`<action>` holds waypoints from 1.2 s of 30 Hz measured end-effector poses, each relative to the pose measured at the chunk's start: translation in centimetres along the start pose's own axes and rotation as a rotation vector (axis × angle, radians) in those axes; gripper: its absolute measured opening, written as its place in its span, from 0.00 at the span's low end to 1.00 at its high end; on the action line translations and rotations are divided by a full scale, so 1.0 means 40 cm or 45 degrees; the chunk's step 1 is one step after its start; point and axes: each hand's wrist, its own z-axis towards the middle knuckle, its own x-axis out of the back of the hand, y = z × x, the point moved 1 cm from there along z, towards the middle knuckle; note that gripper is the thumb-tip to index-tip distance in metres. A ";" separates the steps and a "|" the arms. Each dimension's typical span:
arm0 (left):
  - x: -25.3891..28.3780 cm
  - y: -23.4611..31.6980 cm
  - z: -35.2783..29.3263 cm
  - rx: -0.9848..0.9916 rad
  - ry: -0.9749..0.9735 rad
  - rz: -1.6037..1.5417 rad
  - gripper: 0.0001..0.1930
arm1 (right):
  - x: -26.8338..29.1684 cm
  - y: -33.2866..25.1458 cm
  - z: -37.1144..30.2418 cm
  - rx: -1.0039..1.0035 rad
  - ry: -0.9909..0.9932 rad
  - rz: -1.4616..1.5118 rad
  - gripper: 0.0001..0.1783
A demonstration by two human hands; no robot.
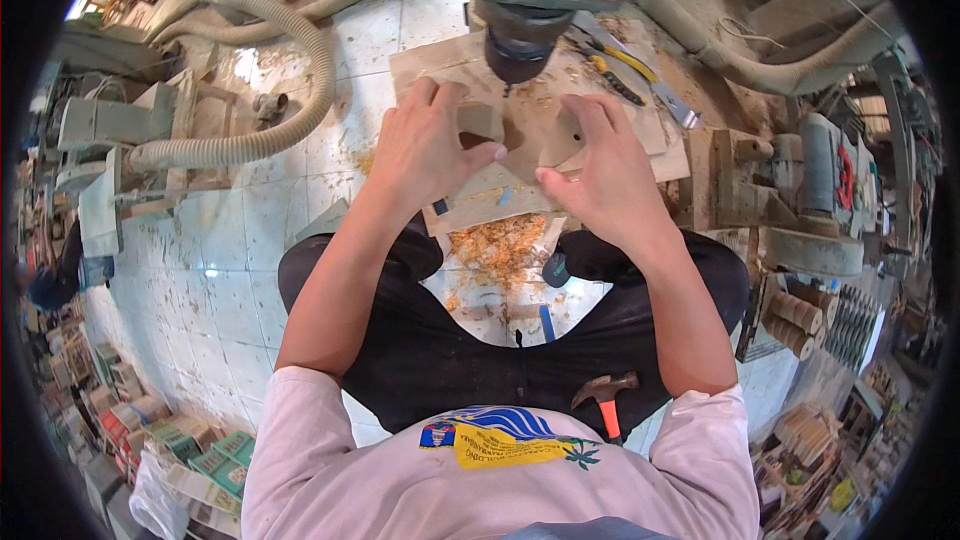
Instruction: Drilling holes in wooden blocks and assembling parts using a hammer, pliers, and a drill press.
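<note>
Under a dark drill head (520, 50) with a thin bit pointing down, both my hands are raised over a wooden board. My left hand (425, 145) is curled around a tan wooden piece (482, 122), thumb toward the middle. Opposite it, my right hand (612, 165) grips a similar tan wooden piece (560, 145) with a small dark hole in its face. Whether the two pieces are joined cannot be made out. Beneath them lies the dusty board (440, 65), strewn with wood shavings.
Yellow-and-black pliers (628, 58) and a metal blade-like tool (675, 105) lie on the board's far right. Orange shavings (495, 245) are heaped between my feet. A hammer (605, 402) rests by my right thigh. A ribbed hose (240, 148) curves at left; machine parts (790, 175) stand right.
</note>
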 end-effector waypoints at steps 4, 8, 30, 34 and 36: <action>-0.003 -0.002 -0.001 -0.003 -0.046 0.089 0.31 | 0.067 0.023 0.011 -0.049 0.060 -0.052 0.35; 0.009 0.003 -0.001 0.122 -0.167 0.119 0.26 | 0.171 0.110 -0.019 -0.148 0.053 -0.350 0.34; 0.011 0.085 -0.033 -0.010 -0.274 -0.361 0.10 | 0.047 0.163 0.038 -0.045 0.131 -0.681 0.12; -0.029 0.075 -0.063 -0.034 -0.295 -1.086 0.25 | 0.078 0.056 0.030 0.152 0.044 -0.237 0.09; -0.051 0.142 -0.072 0.086 -0.428 -1.621 0.26 | 0.083 0.023 -0.006 0.229 0.080 0.040 0.07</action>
